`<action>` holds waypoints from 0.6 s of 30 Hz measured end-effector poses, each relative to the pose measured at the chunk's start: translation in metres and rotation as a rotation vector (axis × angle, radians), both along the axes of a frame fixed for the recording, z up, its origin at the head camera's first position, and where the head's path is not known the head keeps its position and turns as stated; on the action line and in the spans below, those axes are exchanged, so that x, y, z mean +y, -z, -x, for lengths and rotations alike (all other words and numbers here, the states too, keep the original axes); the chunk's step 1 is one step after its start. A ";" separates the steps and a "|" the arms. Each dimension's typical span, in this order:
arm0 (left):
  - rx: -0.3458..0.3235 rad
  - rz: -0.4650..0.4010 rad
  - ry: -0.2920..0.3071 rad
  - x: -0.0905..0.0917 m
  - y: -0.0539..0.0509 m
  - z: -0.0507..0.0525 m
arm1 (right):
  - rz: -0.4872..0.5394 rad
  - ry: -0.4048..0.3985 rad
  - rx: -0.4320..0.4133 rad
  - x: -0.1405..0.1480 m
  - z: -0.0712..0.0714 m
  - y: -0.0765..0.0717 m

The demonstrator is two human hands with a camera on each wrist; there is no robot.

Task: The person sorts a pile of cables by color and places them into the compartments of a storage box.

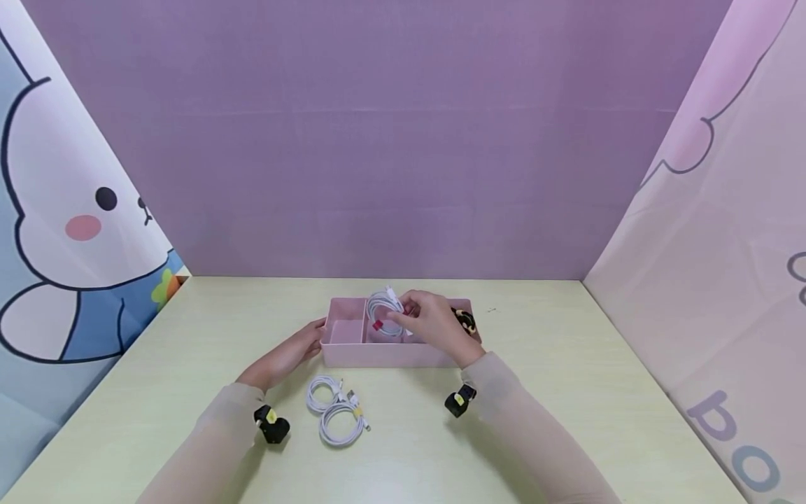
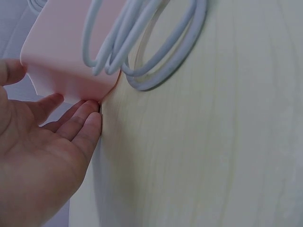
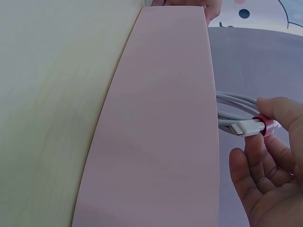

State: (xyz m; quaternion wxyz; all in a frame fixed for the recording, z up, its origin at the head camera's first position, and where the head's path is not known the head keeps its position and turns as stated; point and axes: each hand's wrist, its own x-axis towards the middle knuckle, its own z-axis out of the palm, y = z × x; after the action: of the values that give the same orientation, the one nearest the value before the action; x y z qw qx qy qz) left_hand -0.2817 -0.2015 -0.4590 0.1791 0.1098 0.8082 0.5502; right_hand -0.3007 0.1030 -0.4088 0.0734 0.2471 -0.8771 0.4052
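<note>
A coiled white USB-C cable [image 1: 385, 312] with a red tie is held above the middle of a pink divided box [image 1: 390, 355]. My right hand [image 1: 434, 322] pinches it at the tie between thumb and fingers; in the right wrist view the cable's USB-C plug [image 3: 244, 127] points out beside the tie. My left hand [image 1: 296, 348] rests its fairly straight fingers against the box's left end, and in the left wrist view those fingertips [image 2: 90, 109] touch the end wall low down.
Two coiled white cables [image 1: 340, 423] lie on the pale wooden table [image 1: 403, 462] in front of the box, one with a yellow tie. A black and gold patterned item [image 1: 466, 320] sits in the box's right part. A purple backdrop [image 1: 390, 140] rises behind the table.
</note>
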 end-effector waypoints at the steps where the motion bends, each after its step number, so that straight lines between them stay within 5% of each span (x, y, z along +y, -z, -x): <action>1: -0.003 0.002 -0.004 0.000 0.000 0.000 | -0.003 0.000 -0.002 0.000 0.000 0.000; 18: -0.002 0.028 -0.010 0.001 -0.003 -0.002 | -0.004 0.040 -0.059 0.000 0.001 -0.003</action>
State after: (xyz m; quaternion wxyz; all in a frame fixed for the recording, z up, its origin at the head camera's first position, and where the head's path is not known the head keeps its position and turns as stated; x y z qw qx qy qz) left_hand -0.2793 -0.2004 -0.4563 0.1787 0.1029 0.8161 0.5399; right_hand -0.3017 0.1035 -0.4057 0.0549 0.2173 -0.8846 0.4089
